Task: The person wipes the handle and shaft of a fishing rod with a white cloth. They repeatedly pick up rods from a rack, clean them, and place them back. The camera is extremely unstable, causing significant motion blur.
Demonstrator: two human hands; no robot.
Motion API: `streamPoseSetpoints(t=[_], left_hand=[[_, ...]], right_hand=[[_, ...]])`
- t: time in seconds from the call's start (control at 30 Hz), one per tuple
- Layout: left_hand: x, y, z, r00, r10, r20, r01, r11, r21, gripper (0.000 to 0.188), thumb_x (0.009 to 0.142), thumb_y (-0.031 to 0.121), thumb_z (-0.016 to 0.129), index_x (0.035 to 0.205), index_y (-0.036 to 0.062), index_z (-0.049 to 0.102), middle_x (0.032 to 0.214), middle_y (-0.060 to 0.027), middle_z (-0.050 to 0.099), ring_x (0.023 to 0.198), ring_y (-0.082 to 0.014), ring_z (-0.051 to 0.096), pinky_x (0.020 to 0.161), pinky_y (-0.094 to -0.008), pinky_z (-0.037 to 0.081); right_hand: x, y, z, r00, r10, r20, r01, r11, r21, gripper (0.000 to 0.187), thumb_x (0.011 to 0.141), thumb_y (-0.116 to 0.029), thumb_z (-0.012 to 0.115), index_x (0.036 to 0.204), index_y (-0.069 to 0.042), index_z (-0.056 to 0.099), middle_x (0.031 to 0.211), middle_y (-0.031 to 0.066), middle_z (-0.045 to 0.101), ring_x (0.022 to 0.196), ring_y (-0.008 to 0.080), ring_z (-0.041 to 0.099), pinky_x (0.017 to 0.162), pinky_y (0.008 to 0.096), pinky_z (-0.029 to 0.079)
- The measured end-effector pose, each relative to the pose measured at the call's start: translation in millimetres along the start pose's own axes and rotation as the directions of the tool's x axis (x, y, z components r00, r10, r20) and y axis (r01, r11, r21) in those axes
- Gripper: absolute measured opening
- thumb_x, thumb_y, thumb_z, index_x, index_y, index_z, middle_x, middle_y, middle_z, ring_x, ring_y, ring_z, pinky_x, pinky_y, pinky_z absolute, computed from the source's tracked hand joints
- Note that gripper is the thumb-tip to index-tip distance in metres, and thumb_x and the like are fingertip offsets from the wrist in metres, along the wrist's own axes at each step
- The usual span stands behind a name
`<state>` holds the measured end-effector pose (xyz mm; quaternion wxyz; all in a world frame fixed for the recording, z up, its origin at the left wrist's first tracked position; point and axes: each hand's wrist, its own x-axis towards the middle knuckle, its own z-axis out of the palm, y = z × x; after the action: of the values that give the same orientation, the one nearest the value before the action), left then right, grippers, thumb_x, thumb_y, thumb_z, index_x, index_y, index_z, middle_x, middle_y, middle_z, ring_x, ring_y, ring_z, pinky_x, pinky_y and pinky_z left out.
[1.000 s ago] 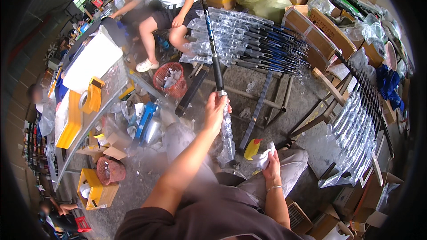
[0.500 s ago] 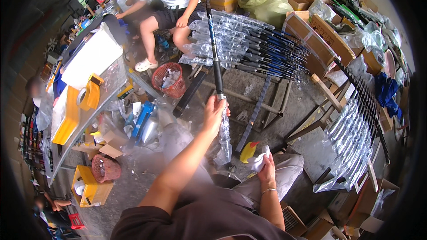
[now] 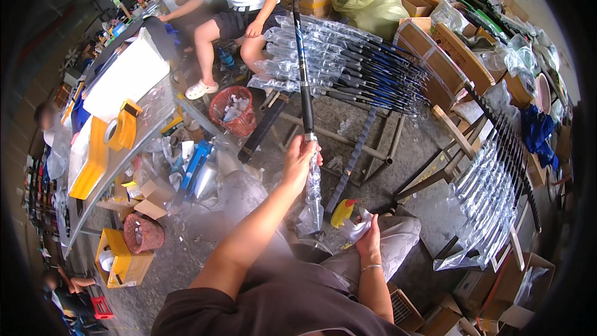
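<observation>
My left hand [image 3: 300, 163] is closed round the lower part of a dark fishing rod [image 3: 306, 109], which stands nearly upright in front of me. Clear plastic film wraps the rod's end below my grip. A crumpled white cloth [image 3: 354, 230] is pinched in my right hand [image 3: 369, 241], above my right thigh. Just beyond the cloth is a yellow bottle [image 3: 342, 213] with a red top. Behind the rod, several similar rods [image 3: 373, 71] with plastic-wrapped ends lie side by side on a metal frame [image 3: 367, 149].
More wrapped rods [image 3: 488, 193] lean on a wooden rack at the right. A red basket [image 3: 233, 111] holds scraps, near a seated person [image 3: 239, 0]. Left stands a table [image 3: 158, 102] with yellow tape rolls [image 3: 123, 129]. Cardboard boxes [image 3: 463, 56] crowd the back right.
My right hand has shifted slightly down and left, and the cloth in it now hangs lower and looser. My left hand keeps its hold on the fishing rod.
</observation>
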<state>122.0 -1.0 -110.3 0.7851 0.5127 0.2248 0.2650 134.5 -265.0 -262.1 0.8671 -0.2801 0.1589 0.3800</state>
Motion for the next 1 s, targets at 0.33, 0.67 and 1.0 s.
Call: streamPoseSetpoints(t=[0.33, 0.67, 1.0], left_hand=[[10.4, 23.0, 56.7, 0.988, 0.027, 0.151, -0.03, 0.999, 0.023, 0.014, 0.096, 0.018, 0.05, 0.094, 0.0049, 0.049, 0.081, -0.0065, 0.056, 0.062, -0.013, 0.054, 0.055, -0.027, 0.047], [-11.7, 54.0, 205.9, 0.763, 0.013, 0.646, -0.136, 0.98, 0.142, 0.037, 0.095, 0.019, 0.052, 0.127, 0.003, 0.042, 0.115, -0.0122, 0.054, 0.1, -0.0202, 0.054, 0.085, -0.0321, 0.045], [-83.4, -92.3, 204.0, 0.383, 0.165, 0.909, -0.841, 0.47, 0.269, 0.076, 0.075, 0.02, 0.072, 0.136, -0.0018, 0.032, 0.138, -0.0215, 0.037, 0.128, -0.0374, 0.035, 0.107, -0.0435, 0.028]], right_hand=[[-42.3, -10.4, 124.6, 0.864, -0.277, 0.42, 0.501, 0.393, -0.771, 0.047, 0.075, -0.025, 0.076, 0.111, 0.0, 0.058, 0.097, 0.009, 0.061, 0.089, 0.0173, 0.06, 0.077, 0.0309, 0.049], [-103.6, -89.6, 140.3, 0.758, -0.559, 0.336, 0.56, 0.293, -0.775, 0.036, 0.081, -0.018, 0.07, 0.108, 0.003, 0.059, 0.085, 0.0061, 0.063, 0.071, 0.0117, 0.058, 0.062, 0.0275, 0.048], [-222.3, -250.0, -5.4, 0.567, -0.816, -0.108, 0.367, 0.369, -0.854, 0.024, 0.079, -0.011, 0.071, 0.098, 0.001, 0.062, 0.079, -0.001, 0.061, 0.07, 0.0055, 0.056, 0.061, 0.0202, 0.046]])
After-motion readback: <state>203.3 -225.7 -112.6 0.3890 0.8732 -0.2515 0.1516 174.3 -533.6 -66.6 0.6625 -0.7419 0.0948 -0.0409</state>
